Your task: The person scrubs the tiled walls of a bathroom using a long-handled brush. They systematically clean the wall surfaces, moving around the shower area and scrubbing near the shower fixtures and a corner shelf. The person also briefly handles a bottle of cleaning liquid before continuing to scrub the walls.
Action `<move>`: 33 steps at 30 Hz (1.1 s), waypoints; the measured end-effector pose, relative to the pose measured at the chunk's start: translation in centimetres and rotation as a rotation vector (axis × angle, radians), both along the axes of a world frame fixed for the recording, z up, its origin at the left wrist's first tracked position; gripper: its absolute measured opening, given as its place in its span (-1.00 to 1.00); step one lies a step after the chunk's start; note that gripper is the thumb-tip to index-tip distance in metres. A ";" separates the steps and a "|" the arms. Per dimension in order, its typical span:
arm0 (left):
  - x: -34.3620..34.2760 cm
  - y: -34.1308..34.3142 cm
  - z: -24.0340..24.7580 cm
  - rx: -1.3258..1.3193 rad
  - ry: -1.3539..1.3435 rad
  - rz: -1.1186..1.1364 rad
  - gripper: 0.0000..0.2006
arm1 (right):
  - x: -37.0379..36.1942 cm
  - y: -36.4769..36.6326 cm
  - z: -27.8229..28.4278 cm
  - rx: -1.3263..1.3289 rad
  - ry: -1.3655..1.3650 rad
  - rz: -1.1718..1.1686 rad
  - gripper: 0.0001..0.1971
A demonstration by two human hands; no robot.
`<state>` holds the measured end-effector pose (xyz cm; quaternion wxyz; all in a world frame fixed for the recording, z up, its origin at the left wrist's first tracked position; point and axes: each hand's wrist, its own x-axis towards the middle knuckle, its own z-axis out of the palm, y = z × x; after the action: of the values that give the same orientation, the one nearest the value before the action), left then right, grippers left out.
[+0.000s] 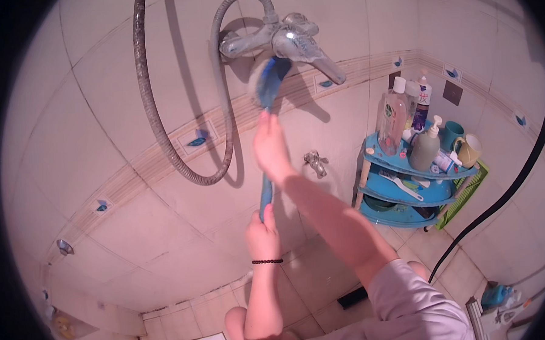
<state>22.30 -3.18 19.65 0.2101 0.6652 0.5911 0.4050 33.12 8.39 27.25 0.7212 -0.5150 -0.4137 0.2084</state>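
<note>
A long-handled blue scrub brush point(272, 82) stands nearly upright against the tiled wall. Its head, with pale bristles at the left side, is just below the metal shower mixer tap point(297, 44); whether they touch I cannot tell. My right hand point(271, 147) is closed around the upper handle, close under the brush head. Lower down, my left hand point(263, 236) grips the same handle near its end, a dark bead bracelet on its wrist. A grey metal shower hose point(190, 173) loops down left of the brush.
On the right stands a blue corner shelf point(407, 191) with bottles, a pump dispenser point(426, 148), a yellow mug point(469, 152) and a white brush point(401, 184). A small wall tap point(315, 164) juts out right of my hands. A black hose point(505, 199) hangs at far right.
</note>
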 end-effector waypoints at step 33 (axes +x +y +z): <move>-0.6 -4.0 -17.2 -0.093 -0.302 -0.064 -0.66 | -5.7 -5.8 -12.1 -0.285 -0.320 0.103 -0.70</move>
<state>21.73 -7.13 2.48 0.3398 0.6049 0.5494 0.4656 27.46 2.56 15.12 0.5546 -0.6166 -0.5149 0.2171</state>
